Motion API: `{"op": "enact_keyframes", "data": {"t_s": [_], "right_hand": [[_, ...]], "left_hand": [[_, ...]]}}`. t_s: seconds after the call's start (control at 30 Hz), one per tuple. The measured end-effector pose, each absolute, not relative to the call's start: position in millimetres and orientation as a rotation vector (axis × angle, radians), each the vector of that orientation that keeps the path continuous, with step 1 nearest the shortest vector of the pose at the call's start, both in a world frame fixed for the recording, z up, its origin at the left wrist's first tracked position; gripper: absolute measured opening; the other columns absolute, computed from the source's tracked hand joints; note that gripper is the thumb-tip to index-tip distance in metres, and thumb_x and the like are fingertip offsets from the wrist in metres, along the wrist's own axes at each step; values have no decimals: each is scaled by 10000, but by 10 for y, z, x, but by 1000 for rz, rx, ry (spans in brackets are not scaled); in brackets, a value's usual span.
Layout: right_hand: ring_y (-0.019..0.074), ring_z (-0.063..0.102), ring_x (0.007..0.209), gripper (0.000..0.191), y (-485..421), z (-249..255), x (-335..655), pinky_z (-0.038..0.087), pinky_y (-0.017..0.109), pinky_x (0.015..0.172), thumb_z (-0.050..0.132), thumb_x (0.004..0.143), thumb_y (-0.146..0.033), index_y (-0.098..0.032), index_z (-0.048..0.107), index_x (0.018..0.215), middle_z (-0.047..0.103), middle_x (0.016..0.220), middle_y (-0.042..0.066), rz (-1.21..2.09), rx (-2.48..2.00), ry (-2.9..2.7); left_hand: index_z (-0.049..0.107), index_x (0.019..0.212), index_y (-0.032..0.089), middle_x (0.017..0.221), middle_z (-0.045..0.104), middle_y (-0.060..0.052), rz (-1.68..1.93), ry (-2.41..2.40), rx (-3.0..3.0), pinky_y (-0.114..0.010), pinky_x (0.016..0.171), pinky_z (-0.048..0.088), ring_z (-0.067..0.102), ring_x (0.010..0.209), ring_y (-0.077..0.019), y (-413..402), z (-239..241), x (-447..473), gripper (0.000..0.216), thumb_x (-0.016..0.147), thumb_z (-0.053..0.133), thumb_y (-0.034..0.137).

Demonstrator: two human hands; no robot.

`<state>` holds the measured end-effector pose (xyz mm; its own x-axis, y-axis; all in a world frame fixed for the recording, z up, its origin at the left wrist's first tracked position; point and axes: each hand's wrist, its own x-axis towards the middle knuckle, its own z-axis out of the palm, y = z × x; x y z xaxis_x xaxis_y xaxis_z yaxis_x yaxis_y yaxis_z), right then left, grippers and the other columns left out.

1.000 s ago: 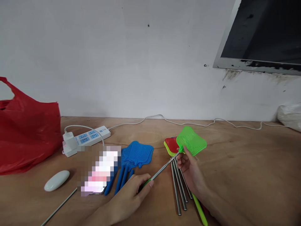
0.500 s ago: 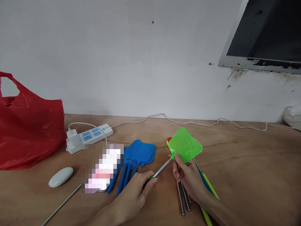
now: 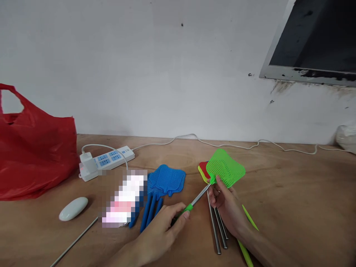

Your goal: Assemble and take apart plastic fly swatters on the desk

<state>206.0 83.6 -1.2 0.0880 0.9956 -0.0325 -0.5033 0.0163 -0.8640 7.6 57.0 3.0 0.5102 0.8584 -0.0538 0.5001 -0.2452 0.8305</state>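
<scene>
Green swatter (image 3: 226, 167) up over worktop (image 3: 292, 193): left hand (image 3: 164, 228) clamped round handle (image 3: 188, 208), right hand (image 3: 228, 204) pinching neck (image 3: 212, 180). Blue swatters (image 3: 168, 179) just beyond left hand. Right hand partly blocks my view of steel rods (image 3: 215, 231). Power strip (image 3: 109, 158), red bag (image 3: 39, 155) farther left.

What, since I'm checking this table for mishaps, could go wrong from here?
The green plastic mesh swatter is held by both hands; its thin silver metal shaft might bend if forced.

The left hand is close to the blue plastic handles and could nudge them.

The right hand might brush the straight silver metal rods near it, shifting them.
</scene>
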Motion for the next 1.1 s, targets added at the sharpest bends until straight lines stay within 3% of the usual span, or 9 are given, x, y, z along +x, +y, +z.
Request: {"op": "enact_keyframes", "data": {"t_s": [0.27,0.43,0.57,0.7,0.77,0.9,1.1], "right_hand": [[64,409,413,443,825,-112,2047,304,194,388,827,672,-575,-187,612,671,554,544,-42,1321,-847,-757],[61,415,411,401,819,-140,2054,303,187,383,770,752,-572,-182,680,781,556,556,-39,1358,-818,-775],[82,478,472,356,813,-109,2044,374,193,414,751,790,-536,-184,705,821,589,626,-19,1341,-829,-816],[111,542,581,304,789,-73,2025,458,211,484,767,792,-479,-182,714,823,651,780,23,1344,-814,-973],[110,539,578,309,800,-61,2038,471,214,501,757,798,-488,-183,710,819,665,782,29,1374,-806,-982],[79,485,487,353,887,-37,2155,407,179,439,805,730,-511,-182,689,782,631,650,-6,1317,-892,-853],[57,332,385,442,1071,17,2423,234,186,351,759,711,-604,-182,627,697,472,498,-63,1077,-1131,-998]], "left_hand": [[547,843,212,830,602,-23,529,1170,1981,-297,762,396,570,840,-212,577,-45,72,355,1017,321,423],[543,849,215,812,583,-20,554,1180,1997,-297,730,394,553,808,-210,589,-87,57,372,1006,314,462],[520,825,213,767,537,3,579,1134,1961,-277,720,410,544,780,-189,567,-51,76,366,1008,330,466],[478,788,217,618,462,45,575,1055,1807,-241,537,396,494,555,-147,552,-25,112,439,1005,298,552],[463,747,216,598,475,40,580,1042,1770,-243,519,398,507,530,-147,553,-6,112,486,1005,265,577],[549,768,201,729,583,-11,730,1153,1983,-297,711,423,580,745,-197,575,38,71,460,1024,293,485],[558,798,204,760,607,-10,699,1160,2192,-285,633,375,564,705,-184,595,14,51,305,1010,372,321]]}}
